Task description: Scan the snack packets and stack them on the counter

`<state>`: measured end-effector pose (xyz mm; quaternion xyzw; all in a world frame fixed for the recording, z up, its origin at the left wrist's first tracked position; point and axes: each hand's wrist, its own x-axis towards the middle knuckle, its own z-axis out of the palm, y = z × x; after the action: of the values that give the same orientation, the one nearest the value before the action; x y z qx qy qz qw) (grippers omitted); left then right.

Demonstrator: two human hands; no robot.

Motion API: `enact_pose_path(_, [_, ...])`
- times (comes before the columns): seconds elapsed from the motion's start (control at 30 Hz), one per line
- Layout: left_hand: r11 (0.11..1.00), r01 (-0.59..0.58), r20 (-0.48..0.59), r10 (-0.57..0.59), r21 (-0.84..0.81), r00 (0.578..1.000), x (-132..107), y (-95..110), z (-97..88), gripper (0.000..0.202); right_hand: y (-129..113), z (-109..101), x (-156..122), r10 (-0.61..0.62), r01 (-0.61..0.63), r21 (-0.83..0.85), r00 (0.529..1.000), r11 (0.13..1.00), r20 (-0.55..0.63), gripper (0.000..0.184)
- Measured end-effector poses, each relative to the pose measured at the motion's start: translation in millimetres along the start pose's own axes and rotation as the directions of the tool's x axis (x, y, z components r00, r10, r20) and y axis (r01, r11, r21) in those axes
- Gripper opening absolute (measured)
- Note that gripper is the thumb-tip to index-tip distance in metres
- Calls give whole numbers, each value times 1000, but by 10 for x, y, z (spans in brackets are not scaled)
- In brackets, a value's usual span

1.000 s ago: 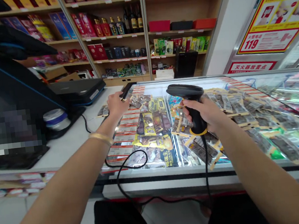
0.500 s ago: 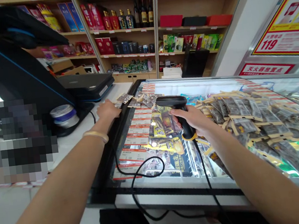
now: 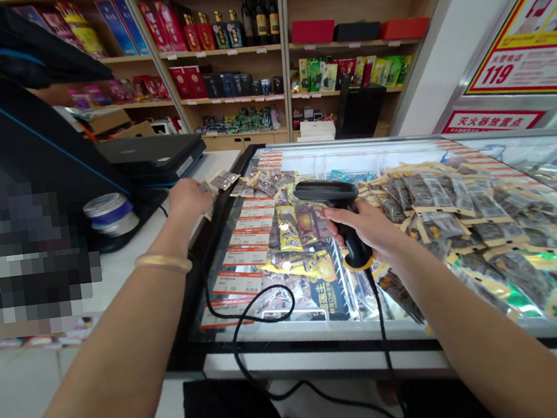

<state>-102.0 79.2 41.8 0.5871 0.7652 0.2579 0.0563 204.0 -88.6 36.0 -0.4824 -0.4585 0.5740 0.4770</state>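
Note:
My right hand (image 3: 365, 226) is wrapped round the grip of a black barcode scanner (image 3: 327, 193), whose head points left above the glass freezer top. A black cable runs from its yellow-ringed base. My left hand (image 3: 188, 200) is closed at the counter's edge on a small clear packet (image 3: 209, 195) with a beige border, partly hidden by the fingers. Beside it lie a few similar dark-filled packets (image 3: 265, 182) on the far left corner of the glass. A large heap of the same packets (image 3: 438, 197) covers the right side of the freezer top.
On the left stand a black checkout terminal (image 3: 23, 131) and a round tin with a purple band (image 3: 111, 214). The loose scanner cable (image 3: 271, 318) loops over the near glass and hangs past the front edge. Stocked shelves (image 3: 225, 52) line the back wall.
My left hand has come slightly back and left, and a packet now shows at its fingers. The scanner remains in my right hand, and the whole view has shifted a little.

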Motion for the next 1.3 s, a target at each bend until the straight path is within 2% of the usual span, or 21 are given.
enact_pose_path(0.07, [966, -31, -130, -3, -256, 992, -115, 102, -32, 22, 48, -24, -4, 10, -10, 4, 1000, 1000, 18, 42])
enact_pose_path(0.1, [907, -36, -150, -30, -419, 988, -194, 174, -23, 24, 74, -33, -4, 11, -11, 1, 999, 1000, 34, 41])
enact_pose_path(0.13, [810, 0, -105, -76, -586, 992, -284, 254, 5, 23, 98, -41, -5, 11, -11, -7, 999, 1000, 52, 40])
enact_pose_path(0.2, [583, 121, 85, -89, -804, 992, -478, 412, 105, 22, 135, -49, -11, 6, -4, -30, 997, 1000, 81, 37])
enact_pose_path(0.23, [499, 167, 149, -76, -850, 986, -571, 478, 167, 23, 146, -51, -17, 2, 1, -41, 996, 999, 88, 36])
enact_pose_path(0.3, [415, 229, 223, -64, -880, 973, -730, 566, 288, 24, 157, -53, -29, -7, 12, -55, 996, 998, 92, 36])
enact_pose_path(0.47, [435, 243, 272, 5, -867, 962, -907, 579, 417, 28, 158, -55, -45, 11, -5, -81, 997, 997, 78, 36])
enact_pose_path(0.83, [487, 225, 266, 15, -844, 964, -919, 562, 418, 27, 128, -23, -38, 39, -31, -116, 997, 993, 71, 41])
enact_pose_path(1.03, [480, 230, 275, 24, -846, 961, -946, 592, 368, 22, 137, -37, -34, 48, -41, -108, 997, 993, 62, 41])
enact_pose_path(1.17, [492, 229, 279, 29, -840, 960, -940, 571, 381, 26, 168, -50, -21, 55, -47, -113, 996, 992, 67, 40])
enact_pose_path(1.3, [466, 241, 291, 36, -851, 956, -949, 587, 402, 27, 158, -27, -4, 37, -34, -61, 998, 998, 48, 38])
